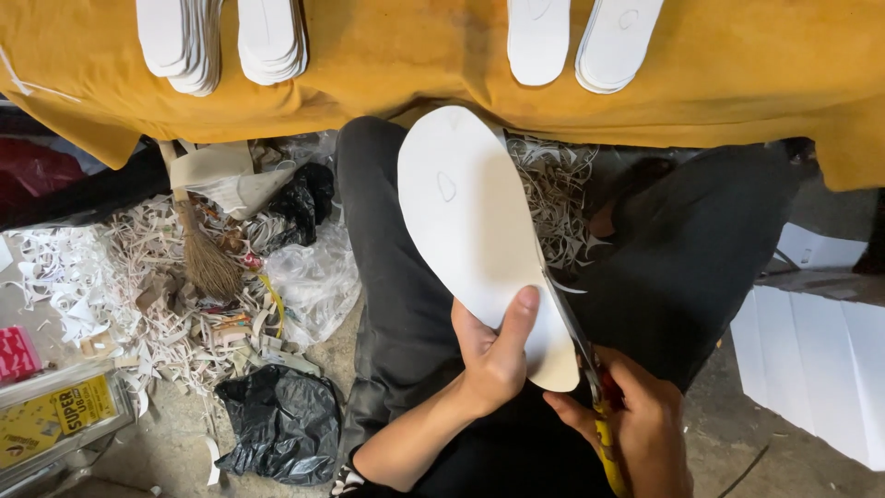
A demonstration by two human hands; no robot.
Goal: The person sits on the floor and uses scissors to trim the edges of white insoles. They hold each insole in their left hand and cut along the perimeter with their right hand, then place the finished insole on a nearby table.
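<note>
A: Where is the white insole blank [470, 231]?

B: Over the lap, below the desk [415, 65]. The left hand [493, 355] grasps its heel end, thumb on top.

A: And the scissors [590, 387]?

B: The right hand [636, 433] is clenched on the handles, blades at the right edge. Best practice: feed the blank into the blades, cutting smoothly.
</note>
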